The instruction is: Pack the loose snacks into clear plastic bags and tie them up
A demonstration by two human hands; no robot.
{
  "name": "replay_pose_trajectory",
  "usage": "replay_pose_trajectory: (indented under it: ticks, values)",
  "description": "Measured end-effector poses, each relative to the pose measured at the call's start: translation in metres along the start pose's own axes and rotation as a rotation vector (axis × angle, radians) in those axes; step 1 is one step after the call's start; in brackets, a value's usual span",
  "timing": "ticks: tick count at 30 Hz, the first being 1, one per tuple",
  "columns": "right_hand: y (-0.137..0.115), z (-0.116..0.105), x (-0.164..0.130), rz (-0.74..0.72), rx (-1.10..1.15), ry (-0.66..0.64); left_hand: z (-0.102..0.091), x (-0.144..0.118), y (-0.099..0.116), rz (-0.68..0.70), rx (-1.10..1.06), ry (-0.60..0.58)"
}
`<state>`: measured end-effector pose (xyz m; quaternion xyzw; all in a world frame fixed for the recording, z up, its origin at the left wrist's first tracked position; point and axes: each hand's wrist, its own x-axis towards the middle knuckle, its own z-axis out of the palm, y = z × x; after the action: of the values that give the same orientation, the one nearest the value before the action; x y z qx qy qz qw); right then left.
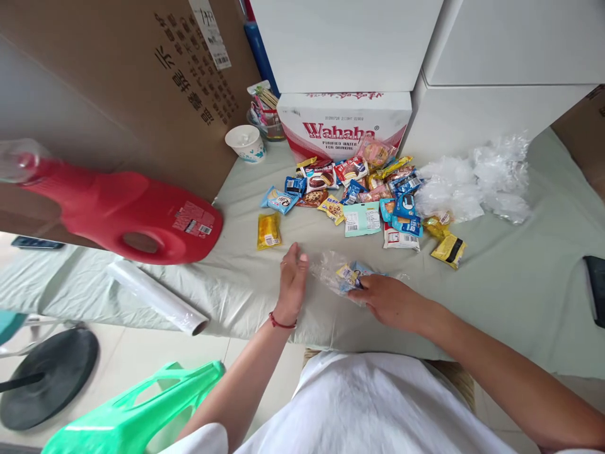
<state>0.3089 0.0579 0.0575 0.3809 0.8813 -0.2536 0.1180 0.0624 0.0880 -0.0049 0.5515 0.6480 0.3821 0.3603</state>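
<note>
My right hand (387, 299) is closed around a small blue-and-yellow snack packet (348, 275), which sits in a crinkled clear plastic bag (326, 268). The fingertips are partly hidden by the packet and the bag. To the left of the bag, my left hand (292, 284) is held upright with its fingers stretched out and nothing in it. A yellow snack packet (269, 231) lies just beyond the left fingertips. Farther back is a loose pile of wrapped snacks, among them a mint-green packet (362, 219) and a light-blue packet (280, 200).
Crumpled clear plastic bags (454, 186) lie right of the pile. Behind it stands a Wahaha carton (347, 126), with a paper cup (246, 144) to its left. A red jug (137, 214) and a plastic-film roll (155, 296) occupy the left; a green stool (127, 403) stands below.
</note>
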Motion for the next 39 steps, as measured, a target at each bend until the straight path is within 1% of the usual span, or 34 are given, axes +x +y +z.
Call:
replay_pose_trajectory:
  ticks: [2, 5, 8, 11, 13, 15, 17, 19, 21, 24, 26, 28, 30, 31, 33, 35, 37, 38, 39]
  values:
    - [0.002, -0.009, 0.001, -0.008, 0.033, -0.029, 0.011, 0.009, 0.012, 0.011, 0.073, -0.124]
    - [0.005, -0.015, 0.002, -0.018, 0.033, -0.045, 0.022, 0.02, 0.029, 0.039, 0.208, -0.305]
    - [0.007, -0.014, 0.0, -0.022, 0.037, -0.041, 0.018, 0.03, 0.032, 0.067, 0.314, -0.455]
    - [0.007, -0.013, -0.005, -0.036, 0.088, 0.051, 0.004, 0.035, 0.027, 0.095, 0.324, -0.523]
    - [0.007, -0.013, -0.007, -0.017, 0.13, 0.13, -0.002, 0.033, 0.026, 0.122, 0.252, -0.514]
    - [0.005, -0.013, -0.007, 0.046, 0.144, 0.176, -0.003, 0.029, 0.027, 0.12, 0.11, -0.479]
    - [0.004, -0.012, -0.005, 0.102, 0.103, 0.167, 0.0, 0.025, 0.028, 0.042, -0.074, -0.467]
    - [0.001, -0.008, -0.003, 0.115, 0.015, 0.11, 0.004, 0.021, 0.028, -0.069, -0.198, -0.475]
    - [-0.002, -0.004, -0.003, 0.095, -0.07, 0.066, 0.005, 0.018, 0.027, -0.125, -0.2, -0.453]
    - [-0.007, 0.001, -0.005, 0.091, -0.139, 0.067, 0.001, 0.017, 0.029, -0.073, -0.08, -0.369]
    - [-0.01, 0.002, -0.006, 0.103, -0.16, 0.081, -0.002, 0.013, 0.034, -0.072, -0.056, -0.337]
    - [-0.012, 0.003, -0.004, 0.113, -0.165, 0.097, -0.001, 0.007, 0.043, -0.135, -0.098, -0.333]
    - [-0.014, 0.003, 0.0, 0.118, -0.151, 0.102, 0.007, -0.004, 0.053, -0.205, -0.16, -0.353]
    - [-0.014, 0.004, 0.002, 0.121, -0.14, 0.102, 0.012, -0.01, 0.057, -0.217, -0.173, -0.367]
    - [-0.013, 0.005, 0.004, 0.12, -0.11, 0.107, 0.026, -0.022, 0.062, -0.179, -0.151, -0.37]
    - [-0.011, 0.006, 0.0, 0.104, -0.043, 0.13, 0.038, -0.032, 0.061, -0.09, -0.096, -0.361]
    - [-0.006, 0.004, -0.01, 0.035, 0.113, 0.169, 0.047, -0.037, 0.057, 0.027, -0.023, -0.366]
    - [-0.002, 0.002, -0.017, -0.001, 0.227, 0.202, 0.051, -0.039, 0.054, 0.089, 0.017, -0.372]
    - [0.002, 0.001, -0.024, -0.004, 0.349, 0.259, 0.054, -0.041, 0.051, 0.152, 0.064, -0.377]
